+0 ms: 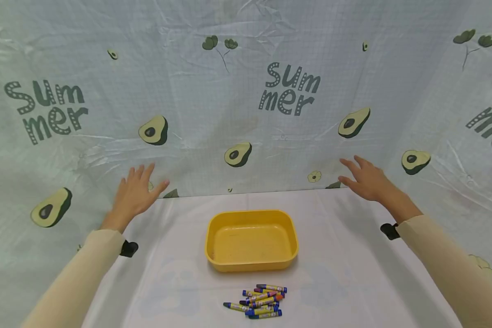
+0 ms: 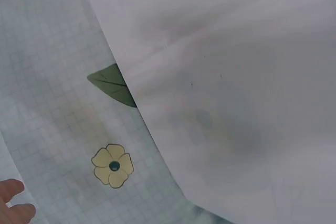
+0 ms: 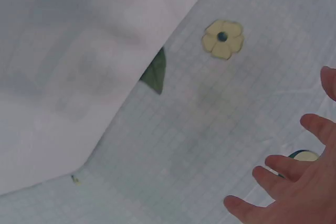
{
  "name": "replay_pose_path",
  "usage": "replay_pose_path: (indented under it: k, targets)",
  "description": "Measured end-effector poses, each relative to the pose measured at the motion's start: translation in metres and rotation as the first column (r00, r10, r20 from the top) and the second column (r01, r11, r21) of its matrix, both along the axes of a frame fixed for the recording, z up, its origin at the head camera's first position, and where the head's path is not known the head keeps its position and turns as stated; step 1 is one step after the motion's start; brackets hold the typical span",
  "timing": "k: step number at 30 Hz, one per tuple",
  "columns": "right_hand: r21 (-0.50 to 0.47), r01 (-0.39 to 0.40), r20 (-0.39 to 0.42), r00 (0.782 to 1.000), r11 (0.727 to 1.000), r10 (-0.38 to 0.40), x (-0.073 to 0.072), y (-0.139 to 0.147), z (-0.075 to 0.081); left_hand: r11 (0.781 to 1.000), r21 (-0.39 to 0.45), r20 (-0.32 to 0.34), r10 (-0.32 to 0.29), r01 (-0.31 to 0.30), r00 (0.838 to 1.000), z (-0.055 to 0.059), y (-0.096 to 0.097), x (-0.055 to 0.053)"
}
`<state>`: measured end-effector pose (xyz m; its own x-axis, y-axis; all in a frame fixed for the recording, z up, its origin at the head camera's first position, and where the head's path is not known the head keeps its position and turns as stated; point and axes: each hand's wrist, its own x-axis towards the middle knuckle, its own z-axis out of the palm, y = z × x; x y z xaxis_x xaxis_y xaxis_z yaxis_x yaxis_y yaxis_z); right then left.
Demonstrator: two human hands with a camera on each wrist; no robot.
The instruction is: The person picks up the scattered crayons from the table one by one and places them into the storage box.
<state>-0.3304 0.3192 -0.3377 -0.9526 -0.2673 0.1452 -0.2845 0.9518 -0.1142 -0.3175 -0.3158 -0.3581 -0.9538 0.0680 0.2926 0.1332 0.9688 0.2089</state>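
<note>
My left hand (image 1: 136, 193) is held up at the far left of the table, fingers spread and holding nothing. On the opposite side my right hand (image 1: 365, 180) is raised as well, its fingers apart and nothing in them. Between the two, a yellow plastic basin (image 1: 252, 241) stands on the white table with nothing inside. In front of it lies a loose pile of crayons (image 1: 264, 300) with yellow wrappers and blue ends. Only fingertips of the left hand (image 2: 16, 200) show in the left wrist view. Spread fingers of the right hand (image 3: 299, 182) appear in the right wrist view.
A white cover lies over the table (image 1: 332, 255). Behind it hangs a pale curtain (image 1: 188, 91) printed with avocados, flowers and the word "summer". Dark bands (image 1: 129, 249) sit at both sleeve cuffs.
</note>
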Motion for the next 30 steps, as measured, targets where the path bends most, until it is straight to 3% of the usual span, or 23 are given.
replay_pose_path:
  k: [3,6,10,14,18,20,22,26,27,30]
  targets:
    - [-0.03,-0.02,-0.003,1.0,0.999,0.02,0.013,-0.006,-0.004,0.995,0.095,-0.011,0.0,0.001,1.0,-0.007,0.005,0.011]
    - [-0.056,-0.051,-0.01,0.999,0.997,0.05,0.026,-0.015,-0.009,0.976,0.216,0.03,-0.011,0.004,0.999,-0.013,0.011,0.024]
    - [-0.086,-0.058,0.015,0.998,0.995,0.059,0.046,-0.027,-0.016,0.921,0.39,0.143,-0.059,-0.002,0.988,-0.021,0.023,0.042]
    - [-0.138,-0.067,0.035,0.997,0.988,0.072,0.065,-0.041,-0.024,0.845,0.535,0.209,-0.117,-0.014,0.971,-0.03,0.037,0.06]
    - [-0.174,-0.115,0.032,0.992,0.978,0.123,0.079,-0.058,-0.031,0.753,0.657,0.24,-0.165,-0.035,0.957,-0.039,0.051,0.071]
    - [-0.183,-0.142,0.024,0.989,0.973,0.148,0.087,-0.068,-0.034,0.701,0.709,0.275,-0.177,-0.075,0.945,-0.044,0.06,0.074]
    - [-0.2,-0.161,0.011,0.986,0.967,0.166,0.095,-0.077,-0.035,0.626,0.77,0.309,-0.2,-0.121,0.93,-0.049,0.07,0.077]
    - [-0.262,-0.207,-0.005,0.977,0.943,0.213,0.111,-0.096,-0.037,0.438,0.877,0.342,-0.279,-0.198,0.897,-0.06,0.09,0.081]
    - [-0.277,-0.221,-0.005,0.973,0.935,0.229,0.114,-0.1,-0.037,0.4,0.893,0.338,-0.296,-0.206,0.893,-0.063,0.095,0.082]
    - [-0.3,-0.265,0.022,0.958,0.916,0.284,0.12,-0.114,-0.039,0.341,0.915,0.324,-0.307,-0.215,0.895,-0.07,0.108,0.084]
